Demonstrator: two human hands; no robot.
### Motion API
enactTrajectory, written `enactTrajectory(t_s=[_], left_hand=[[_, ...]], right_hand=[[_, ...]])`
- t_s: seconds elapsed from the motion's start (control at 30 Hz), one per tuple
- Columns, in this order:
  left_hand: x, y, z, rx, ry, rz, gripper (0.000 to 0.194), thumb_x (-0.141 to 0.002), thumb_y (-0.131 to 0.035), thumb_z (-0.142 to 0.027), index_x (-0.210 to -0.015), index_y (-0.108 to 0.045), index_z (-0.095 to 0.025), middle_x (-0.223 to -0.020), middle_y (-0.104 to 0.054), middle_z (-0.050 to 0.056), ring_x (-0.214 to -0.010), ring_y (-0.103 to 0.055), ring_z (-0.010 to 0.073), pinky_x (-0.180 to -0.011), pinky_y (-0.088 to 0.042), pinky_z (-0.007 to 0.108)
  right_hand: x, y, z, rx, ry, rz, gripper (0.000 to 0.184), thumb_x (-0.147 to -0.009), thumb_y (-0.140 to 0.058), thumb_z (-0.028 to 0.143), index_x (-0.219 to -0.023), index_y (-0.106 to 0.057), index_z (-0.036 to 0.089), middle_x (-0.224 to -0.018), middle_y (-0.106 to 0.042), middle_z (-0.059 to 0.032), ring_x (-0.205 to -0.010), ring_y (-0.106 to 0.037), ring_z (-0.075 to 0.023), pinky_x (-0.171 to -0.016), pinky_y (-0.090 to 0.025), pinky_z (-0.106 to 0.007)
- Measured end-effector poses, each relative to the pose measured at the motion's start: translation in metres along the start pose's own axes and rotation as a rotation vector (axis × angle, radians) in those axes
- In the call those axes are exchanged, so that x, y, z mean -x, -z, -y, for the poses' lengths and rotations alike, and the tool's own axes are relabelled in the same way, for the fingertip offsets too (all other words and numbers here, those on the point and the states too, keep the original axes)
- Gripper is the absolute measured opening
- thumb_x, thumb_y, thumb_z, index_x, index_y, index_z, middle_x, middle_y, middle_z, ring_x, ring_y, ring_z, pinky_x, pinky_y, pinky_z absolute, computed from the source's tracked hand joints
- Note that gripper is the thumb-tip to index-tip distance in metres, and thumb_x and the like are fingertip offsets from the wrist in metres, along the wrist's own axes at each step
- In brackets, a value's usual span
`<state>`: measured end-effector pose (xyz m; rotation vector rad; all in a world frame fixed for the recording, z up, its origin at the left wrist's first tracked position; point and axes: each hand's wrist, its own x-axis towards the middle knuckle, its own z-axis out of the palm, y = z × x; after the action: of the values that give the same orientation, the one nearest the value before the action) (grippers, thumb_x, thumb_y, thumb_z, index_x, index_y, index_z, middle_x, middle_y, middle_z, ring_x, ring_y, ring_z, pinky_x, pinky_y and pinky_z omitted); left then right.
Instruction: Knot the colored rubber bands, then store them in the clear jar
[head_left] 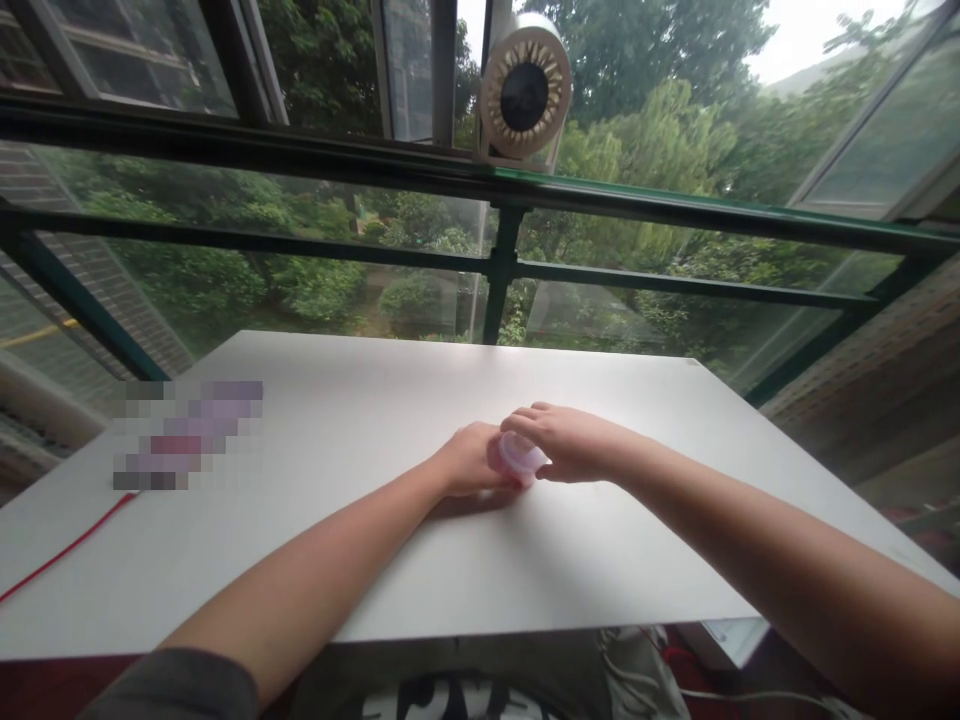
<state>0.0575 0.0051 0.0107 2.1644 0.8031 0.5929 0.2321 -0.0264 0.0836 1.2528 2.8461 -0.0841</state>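
A small, translucent pink container (517,462) with a round, paler rim is between my hands, over the middle of the white table. My left hand (472,460) is wrapped round its left side, low by the tabletop, with some fingers hidden behind it. From the right, my right hand (555,440) reaches over the top, its fingers bent at the rim and its thumb at the near right side. Whether the pale top is a separate lid I cannot tell. The container looks tilted toward me.
The white table (360,390) stretches to a window with green railings (337,250). A pixelated purple object (199,430) lies at the left, with a red cable (67,552) running from it. A round, white-rimmed device (525,90) stands at the railing.
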Motion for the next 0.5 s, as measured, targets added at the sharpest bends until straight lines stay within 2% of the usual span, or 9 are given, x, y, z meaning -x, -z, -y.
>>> enactTrajectory(t_s=[0.1,0.3,0.4,0.5], left_hand=[[0.002,0.001,0.002,-0.013,-0.011,-0.029,0.038,-0.059,-0.070,-0.040,-0.091,-0.066,-0.020,-0.084,-0.068,0.001,-0.077,-0.059,0.0190,-0.066,-0.043,0.024],[0.003,-0.003,0.007,-0.027,-0.018,-0.125,0.044,-0.059,-0.071,-0.038,-0.098,-0.063,-0.020,-0.093,-0.067,0.004,-0.082,-0.059,0.0215,-0.070,-0.045,0.028],[0.001,-0.004,0.011,-0.048,-0.013,-0.185,0.048,-0.060,-0.071,-0.040,-0.102,-0.060,-0.021,-0.097,-0.065,0.005,-0.085,-0.059,0.0226,-0.071,-0.045,0.029],[-0.001,-0.003,0.016,-0.015,-0.007,-0.258,0.052,-0.059,-0.072,-0.038,-0.106,-0.058,-0.022,-0.101,-0.063,0.006,-0.089,-0.058,0.0233,-0.075,-0.044,0.032]], right_hand=[[-0.005,0.004,0.002,0.047,-0.013,0.054,0.052,-0.063,-0.070,0.025,-0.111,-0.052,0.019,-0.098,-0.062,-0.0089,-0.085,-0.058,-0.0236,-0.066,-0.043,-0.030],[-0.022,0.007,0.005,0.130,-0.316,0.166,0.053,-0.061,-0.063,0.057,-0.095,-0.057,0.017,-0.081,-0.064,-0.0077,-0.066,-0.060,-0.0214,-0.049,-0.037,-0.026],[-0.032,0.008,0.005,0.153,-0.376,0.194,0.053,-0.061,-0.060,0.061,-0.090,-0.059,0.016,-0.077,-0.064,-0.0087,-0.064,-0.060,-0.0224,-0.047,-0.036,-0.027],[-0.039,0.012,0.003,0.133,-0.405,0.181,0.053,-0.061,-0.062,0.056,-0.095,-0.059,0.016,-0.081,-0.065,-0.0097,-0.069,-0.061,-0.0232,-0.050,-0.037,-0.027]])
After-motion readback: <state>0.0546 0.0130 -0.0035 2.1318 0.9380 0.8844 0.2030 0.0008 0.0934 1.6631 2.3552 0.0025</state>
